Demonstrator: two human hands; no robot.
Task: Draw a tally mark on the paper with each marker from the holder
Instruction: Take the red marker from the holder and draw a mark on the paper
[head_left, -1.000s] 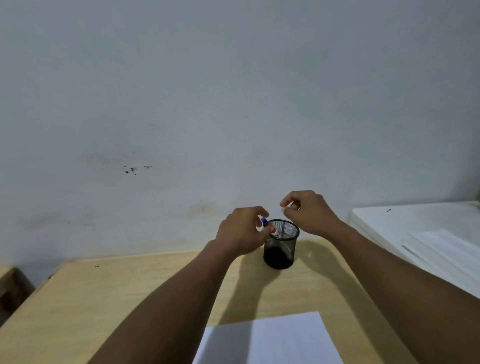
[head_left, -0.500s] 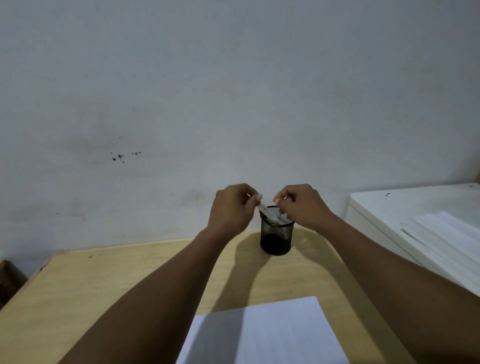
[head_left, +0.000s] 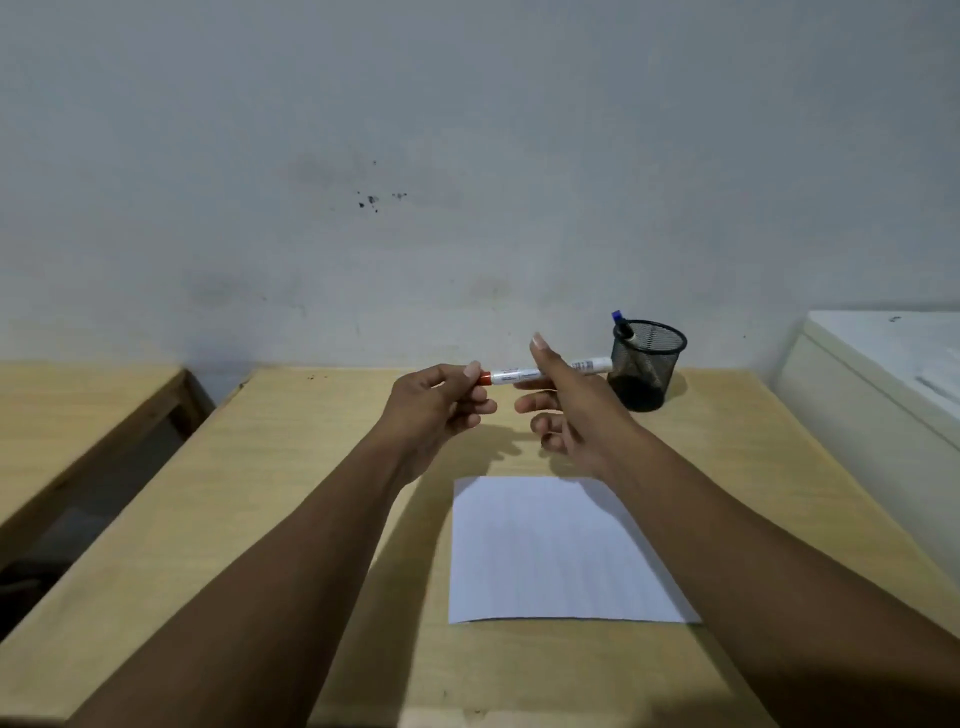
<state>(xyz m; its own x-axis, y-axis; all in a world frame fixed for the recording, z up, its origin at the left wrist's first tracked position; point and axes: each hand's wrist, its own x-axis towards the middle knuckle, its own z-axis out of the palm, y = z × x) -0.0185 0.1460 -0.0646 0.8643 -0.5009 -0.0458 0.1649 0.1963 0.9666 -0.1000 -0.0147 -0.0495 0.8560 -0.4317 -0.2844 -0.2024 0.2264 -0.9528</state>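
Note:
A white marker with a red cap is held level above the wooden table, in front of the black mesh holder. My left hand pinches the red cap end with thumb and fingertips. My right hand grips the white barrel between thumb and index finger, its other fingers spread loosely. A blue-capped marker leans in the holder at the back right. A blank white sheet of paper lies on the table below my hands.
A second wooden table stands to the left across a dark gap. A white cabinet with papers on it adjoins the table on the right. A grey wall rises right behind the holder.
Both hands have come away from the holder with the red-capped marker, moving left and toward me. The blue marker is back in the holder. My view has tilted down and shifted left.

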